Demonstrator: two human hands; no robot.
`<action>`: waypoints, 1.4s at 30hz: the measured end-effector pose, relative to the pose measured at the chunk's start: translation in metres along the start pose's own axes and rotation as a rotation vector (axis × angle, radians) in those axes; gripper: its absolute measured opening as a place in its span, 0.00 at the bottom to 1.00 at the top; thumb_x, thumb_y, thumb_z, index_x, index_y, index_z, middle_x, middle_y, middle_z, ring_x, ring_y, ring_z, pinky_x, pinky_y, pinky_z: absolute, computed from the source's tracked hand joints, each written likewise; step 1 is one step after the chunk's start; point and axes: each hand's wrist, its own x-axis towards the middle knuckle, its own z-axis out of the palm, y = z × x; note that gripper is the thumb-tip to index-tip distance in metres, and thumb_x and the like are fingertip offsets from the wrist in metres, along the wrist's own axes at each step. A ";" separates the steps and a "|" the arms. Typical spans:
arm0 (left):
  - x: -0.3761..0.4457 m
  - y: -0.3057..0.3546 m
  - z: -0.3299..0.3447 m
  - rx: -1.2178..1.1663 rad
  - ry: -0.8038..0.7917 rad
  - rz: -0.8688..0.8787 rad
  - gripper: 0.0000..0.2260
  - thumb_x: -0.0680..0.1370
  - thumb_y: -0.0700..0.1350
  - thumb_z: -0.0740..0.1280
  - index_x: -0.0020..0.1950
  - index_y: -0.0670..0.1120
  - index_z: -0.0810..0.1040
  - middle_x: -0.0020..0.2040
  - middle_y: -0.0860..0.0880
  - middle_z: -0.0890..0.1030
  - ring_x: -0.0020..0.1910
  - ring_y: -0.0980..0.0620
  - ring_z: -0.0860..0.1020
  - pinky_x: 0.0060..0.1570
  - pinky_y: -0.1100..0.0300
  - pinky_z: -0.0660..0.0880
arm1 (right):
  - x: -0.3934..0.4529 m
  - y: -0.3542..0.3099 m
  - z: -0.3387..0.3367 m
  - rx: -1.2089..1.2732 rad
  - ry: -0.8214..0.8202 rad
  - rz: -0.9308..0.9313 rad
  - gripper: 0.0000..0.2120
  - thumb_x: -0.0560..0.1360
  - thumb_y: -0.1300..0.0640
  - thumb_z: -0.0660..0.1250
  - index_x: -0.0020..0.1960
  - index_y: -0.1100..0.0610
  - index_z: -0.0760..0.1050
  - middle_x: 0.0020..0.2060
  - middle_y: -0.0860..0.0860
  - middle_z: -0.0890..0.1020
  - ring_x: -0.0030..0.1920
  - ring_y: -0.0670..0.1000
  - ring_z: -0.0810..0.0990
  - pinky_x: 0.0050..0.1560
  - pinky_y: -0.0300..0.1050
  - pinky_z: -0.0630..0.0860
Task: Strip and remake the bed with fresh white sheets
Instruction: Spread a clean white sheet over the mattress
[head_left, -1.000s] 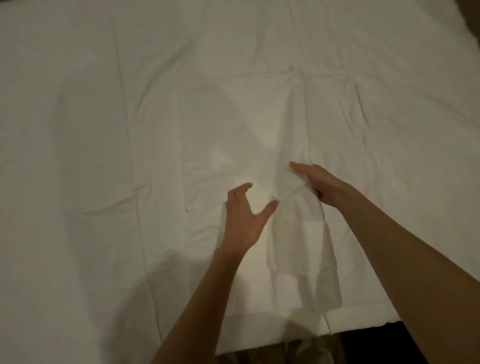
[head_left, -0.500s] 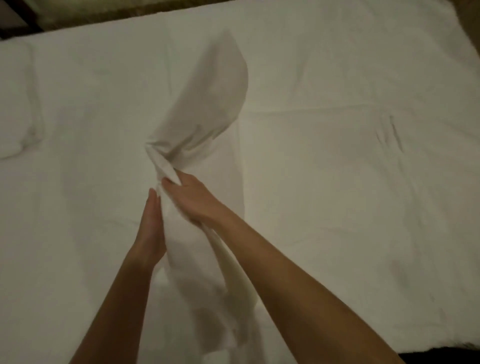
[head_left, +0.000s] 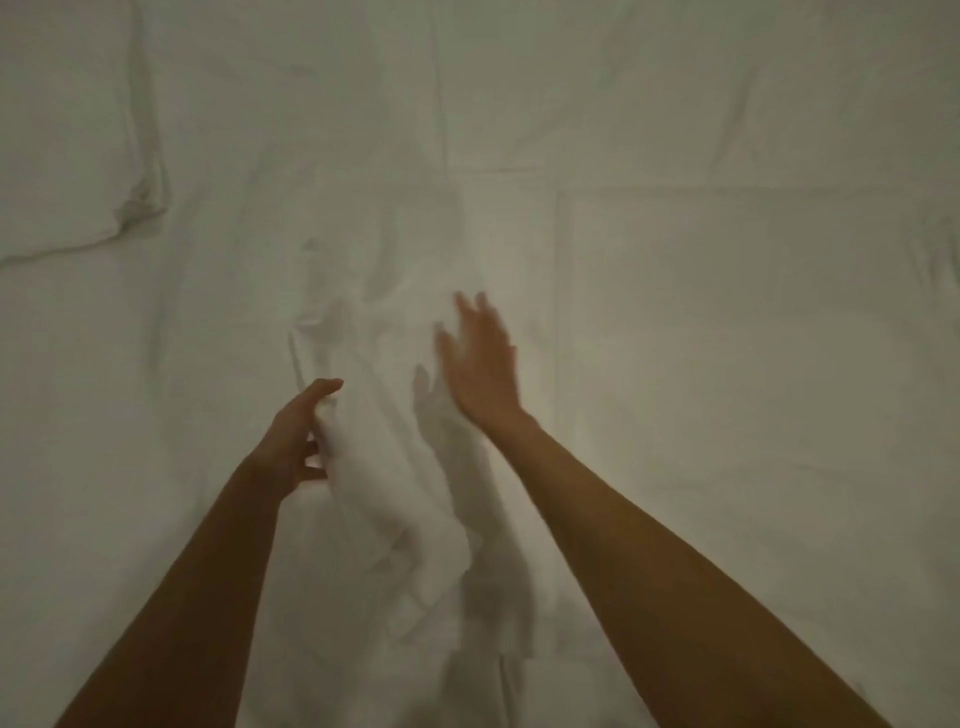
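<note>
One white sheet (head_left: 727, 364) covers the bed, creased in straight fold lines, and one pillow (head_left: 62, 156) lies at the far left. The left hand (head_left: 293, 441) grips a bunched fold of a second white cloth (head_left: 395, 499), its fingers curled into the fabric, which hangs rumpled between the two arms. The right hand (head_left: 480, 364) is blurred, its fingers spread and straight, holding nothing just right of the cloth.

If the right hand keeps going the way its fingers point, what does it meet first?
Probably just the flat white sheet ahead; the right hand is open and blurred, so its height above the bed is unclear.
</note>
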 end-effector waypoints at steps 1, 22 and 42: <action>0.005 -0.001 -0.003 0.039 0.046 -0.022 0.15 0.73 0.58 0.67 0.55 0.50 0.76 0.45 0.50 0.76 0.40 0.50 0.74 0.41 0.55 0.73 | -0.001 0.025 -0.010 -0.092 0.116 0.075 0.26 0.83 0.48 0.51 0.79 0.50 0.48 0.79 0.50 0.47 0.78 0.49 0.45 0.75 0.56 0.45; -0.117 0.047 0.155 0.610 -0.262 0.769 0.34 0.65 0.44 0.64 0.73 0.56 0.67 0.65 0.53 0.75 0.61 0.55 0.74 0.53 0.70 0.70 | 0.015 0.067 -0.174 0.658 -0.490 0.418 0.34 0.78 0.32 0.44 0.59 0.56 0.76 0.55 0.51 0.77 0.56 0.53 0.76 0.57 0.54 0.70; -0.038 -0.057 0.254 0.470 0.292 0.378 0.30 0.73 0.51 0.72 0.70 0.39 0.70 0.63 0.39 0.75 0.60 0.42 0.75 0.63 0.48 0.71 | -0.017 0.264 -0.309 0.585 0.168 0.344 0.08 0.73 0.60 0.71 0.51 0.57 0.76 0.34 0.46 0.82 0.31 0.42 0.78 0.31 0.38 0.73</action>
